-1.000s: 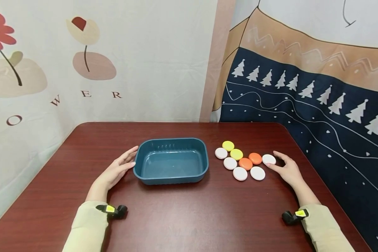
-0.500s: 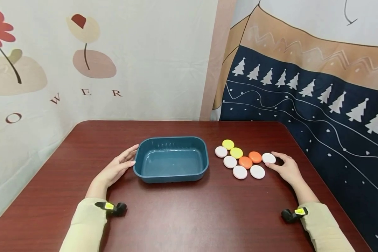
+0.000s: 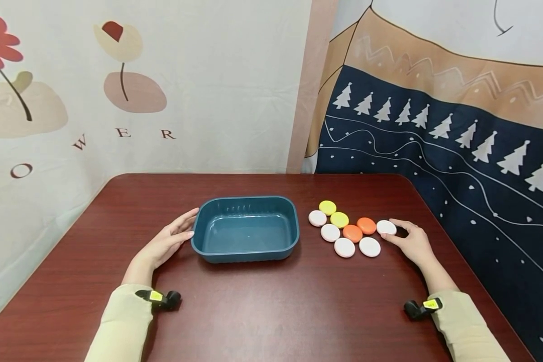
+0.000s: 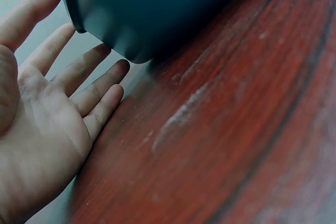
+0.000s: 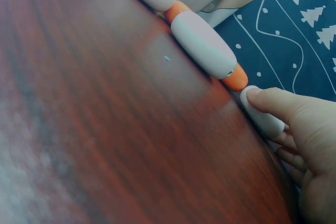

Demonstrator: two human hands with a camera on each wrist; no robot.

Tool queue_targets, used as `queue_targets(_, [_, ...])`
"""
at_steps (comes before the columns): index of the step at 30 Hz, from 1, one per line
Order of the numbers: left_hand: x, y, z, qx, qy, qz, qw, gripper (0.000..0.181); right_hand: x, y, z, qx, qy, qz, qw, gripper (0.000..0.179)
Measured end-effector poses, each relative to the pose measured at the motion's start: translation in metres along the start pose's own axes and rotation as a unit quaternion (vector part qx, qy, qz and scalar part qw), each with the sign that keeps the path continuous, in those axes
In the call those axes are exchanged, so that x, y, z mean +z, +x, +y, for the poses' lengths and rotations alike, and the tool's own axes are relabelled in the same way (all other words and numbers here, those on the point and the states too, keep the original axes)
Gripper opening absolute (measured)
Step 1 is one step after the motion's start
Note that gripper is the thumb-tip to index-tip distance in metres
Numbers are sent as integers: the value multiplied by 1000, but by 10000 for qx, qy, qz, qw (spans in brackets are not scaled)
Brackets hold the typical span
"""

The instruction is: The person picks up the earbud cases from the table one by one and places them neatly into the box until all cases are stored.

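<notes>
My left hand (image 3: 165,244) rests against the left end of a blue-green rectangular plastic basin (image 3: 249,257), its fingers nearly straight. In the left wrist view the fingertips lie along the outer wall of the basin (image 4: 152,9), the thumb near the rim. On the right, my right hand (image 3: 412,244) pinches a white round disc (image 3: 386,227) at its edge, thumb in front and fingers behind. This white disc (image 5: 262,116) lies close to the tabletop in the right wrist view. Beside it are two orange discs (image 3: 366,225).
More rounded discs lie grouped between basin and right hand: two yellow ones (image 3: 328,207) at the back and several white ones (image 3: 345,247). The reddish-brown table (image 3: 262,311) ends at printed cloth (image 3: 208,100) behind and to the right.
My right fingers have closed in slightly on the white disc. The left hand, the basin and the other discs stay where they were.
</notes>
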State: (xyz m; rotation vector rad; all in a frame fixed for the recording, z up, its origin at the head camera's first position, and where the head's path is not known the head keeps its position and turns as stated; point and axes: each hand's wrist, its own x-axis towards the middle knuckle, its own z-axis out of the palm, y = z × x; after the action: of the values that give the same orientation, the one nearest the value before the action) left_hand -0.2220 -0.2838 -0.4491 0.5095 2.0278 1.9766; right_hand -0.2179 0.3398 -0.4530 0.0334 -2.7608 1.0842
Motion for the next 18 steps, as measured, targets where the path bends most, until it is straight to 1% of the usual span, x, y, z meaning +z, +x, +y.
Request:
queue_targets(8, [1, 0, -1, 41, -35, -24, 10000, 63, -1, -1, -2, 93, 169, 94, 9998, 65])
queue_targets(18, [1, -1, -1, 53, -66, -9, 10000, 63, 0, -4, -2, -47, 360, 326, 9988, 59])
